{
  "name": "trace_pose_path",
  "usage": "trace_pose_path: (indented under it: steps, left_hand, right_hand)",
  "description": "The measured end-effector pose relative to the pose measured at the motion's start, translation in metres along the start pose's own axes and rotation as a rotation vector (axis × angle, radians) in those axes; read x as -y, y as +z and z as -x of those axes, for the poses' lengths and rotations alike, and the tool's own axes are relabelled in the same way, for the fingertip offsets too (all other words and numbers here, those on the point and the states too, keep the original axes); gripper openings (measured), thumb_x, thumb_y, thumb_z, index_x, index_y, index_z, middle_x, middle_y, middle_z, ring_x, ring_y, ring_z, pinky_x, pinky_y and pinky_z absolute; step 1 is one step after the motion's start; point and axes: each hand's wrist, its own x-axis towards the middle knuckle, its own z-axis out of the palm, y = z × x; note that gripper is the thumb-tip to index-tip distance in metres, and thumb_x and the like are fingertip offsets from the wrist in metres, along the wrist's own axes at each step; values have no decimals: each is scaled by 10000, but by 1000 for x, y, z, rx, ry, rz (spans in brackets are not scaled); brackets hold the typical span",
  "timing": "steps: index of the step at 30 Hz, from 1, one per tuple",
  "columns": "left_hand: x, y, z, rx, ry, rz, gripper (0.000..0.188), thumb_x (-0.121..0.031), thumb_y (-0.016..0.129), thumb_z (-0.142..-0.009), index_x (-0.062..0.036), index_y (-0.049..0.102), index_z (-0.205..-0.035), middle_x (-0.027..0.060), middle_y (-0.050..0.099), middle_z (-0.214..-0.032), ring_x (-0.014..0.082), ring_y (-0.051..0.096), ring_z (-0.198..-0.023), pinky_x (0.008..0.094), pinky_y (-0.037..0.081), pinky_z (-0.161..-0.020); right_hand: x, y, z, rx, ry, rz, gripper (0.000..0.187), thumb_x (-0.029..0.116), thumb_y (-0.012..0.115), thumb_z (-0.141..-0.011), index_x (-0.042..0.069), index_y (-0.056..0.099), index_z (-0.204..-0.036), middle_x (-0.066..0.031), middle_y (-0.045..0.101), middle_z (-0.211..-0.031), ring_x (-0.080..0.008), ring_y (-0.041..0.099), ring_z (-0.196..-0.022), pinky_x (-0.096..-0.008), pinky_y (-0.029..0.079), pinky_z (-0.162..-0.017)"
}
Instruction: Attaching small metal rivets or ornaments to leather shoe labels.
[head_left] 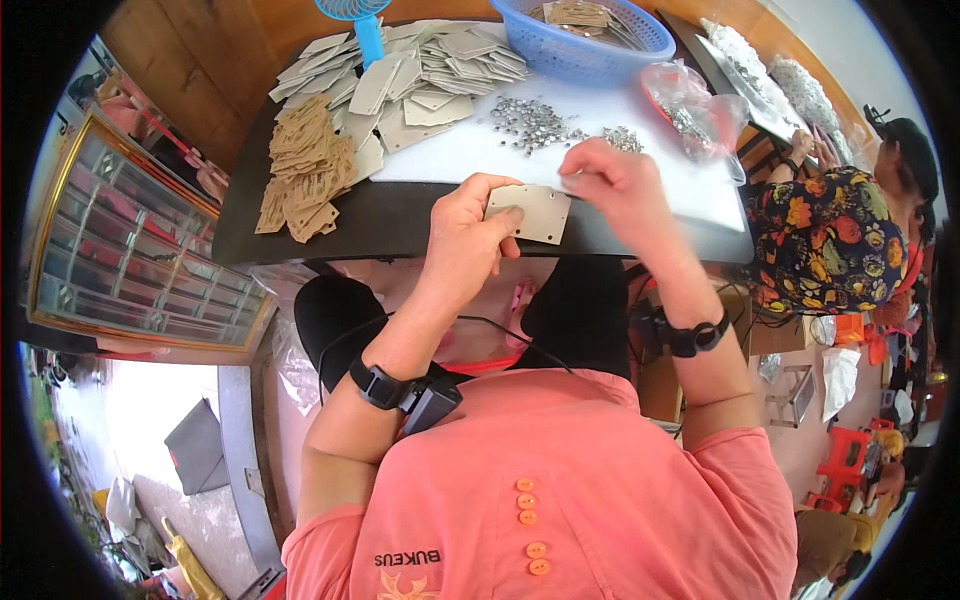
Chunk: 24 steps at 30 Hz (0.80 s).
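Observation:
A thin pale grey rectangular plate with small holes along its edges is gripped by my left hand, thumb on its face. It hangs over the near edge of the dark table. Close to its far right corner is my right hand, slightly blurred, with thumb and fingers pinched together; what lies between them is too small to make out. Just beyond both hands, small shiny metal pieces lie scattered on a white sheet, and a smaller cluster sits behind my right hand.
Pale plates are heaped at the back left, with brown plates stacked nearer. A blue fan, a blue basket and a red tray in clear plastic also stand there. A co-worker in a floral top sits at right.

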Motion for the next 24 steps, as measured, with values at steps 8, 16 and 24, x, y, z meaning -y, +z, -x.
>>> trace_pose_path:
  steps: [8, 16, 24]
  left_hand:
    - [3, 1, -1, -13, 4, -7, 248, -10, 618, -882, 1, 625, -1129, 35, 631, -789, 75, 579, -553, 196, 387, -401]
    - [3, 0, 1, 29, 32, 3, 218, 19, 606, -875, 6, 627, -1091, 32, 635, -800, 69, 572, -547, 196, 387, -406]
    - [18, -2, -4, -133, 472, -408, 155, -71, 569, -781, -14, 661, -892, 128, 645, -747, 217, 653, -669, 363, 506, -586]
  right_hand:
    - [12, 29, 5, -35, -42, -140, 101, 39, 696, -752, 78, 675, -843, -48, 576, -798, -209, 595, -793, -306, 478, -707]
    - [7, 35, 7, -49, 64, -393, 103, 17, 725, -746, 38, 677, -835, -32, 566, -809, -149, 573, -789, -294, 469, -727]
    - [-6, 43, 1, 64, 173, -408, 161, 6, 614, -783, 29, 644, -939, -15, 623, -855, -120, 579, -845, -270, 471, -780]
